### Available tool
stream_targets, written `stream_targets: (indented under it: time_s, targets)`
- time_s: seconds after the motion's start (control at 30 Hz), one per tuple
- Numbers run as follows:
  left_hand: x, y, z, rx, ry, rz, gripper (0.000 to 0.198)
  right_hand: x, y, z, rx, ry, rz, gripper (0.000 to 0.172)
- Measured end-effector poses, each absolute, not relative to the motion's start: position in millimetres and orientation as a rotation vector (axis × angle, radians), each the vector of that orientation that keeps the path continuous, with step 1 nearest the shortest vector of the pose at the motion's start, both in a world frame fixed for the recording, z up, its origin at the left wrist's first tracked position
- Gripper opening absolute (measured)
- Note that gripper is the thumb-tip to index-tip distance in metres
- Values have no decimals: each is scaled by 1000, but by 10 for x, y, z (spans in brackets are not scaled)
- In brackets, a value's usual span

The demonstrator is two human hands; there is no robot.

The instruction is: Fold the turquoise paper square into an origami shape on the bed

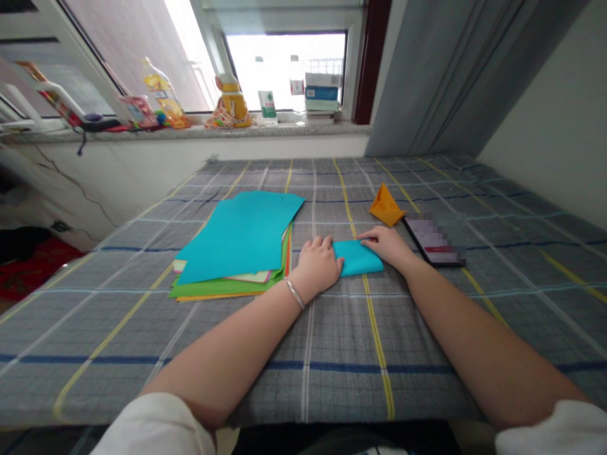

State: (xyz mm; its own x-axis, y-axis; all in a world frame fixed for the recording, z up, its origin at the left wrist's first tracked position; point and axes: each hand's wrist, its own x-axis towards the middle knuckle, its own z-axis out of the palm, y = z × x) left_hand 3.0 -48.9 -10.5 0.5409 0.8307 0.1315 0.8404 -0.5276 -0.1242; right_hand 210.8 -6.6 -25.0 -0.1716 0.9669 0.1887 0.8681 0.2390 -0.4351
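A folded piece of blue paper (358, 259) lies on the checked cloth in front of me. My left hand (318, 264), with a silver bangle at the wrist, rests flat over its left end, fingers stretched out and slightly apart. At the paper's upper right edge is my right hand (385, 245), fingers drawn together against the fold. The underside of that grip is hidden. Just beyond the right hand stands an orange folded-paper shape (386, 205) with a pointed top. To the left of my left hand sits a stack of coloured sheets, a blue sheet (241, 234) uppermost.
A phone (435, 240) lies right of my right hand, close to the orange shape. The checked cloth (427, 354) covers the table. Along the windowsill (190, 133) stand bottles, a yellow jar (232, 101), a tube (267, 106) and stacked boxes (322, 95). A grey curtain (436, 76) hangs at right.
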Motion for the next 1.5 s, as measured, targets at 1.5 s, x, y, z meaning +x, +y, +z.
stream_targets:
  time_s: [1.5]
  targets:
    - [-12, -474, -255, -2751, -1452, 8, 68, 1836, -300, -126, -1413, -2416, 823, 23]
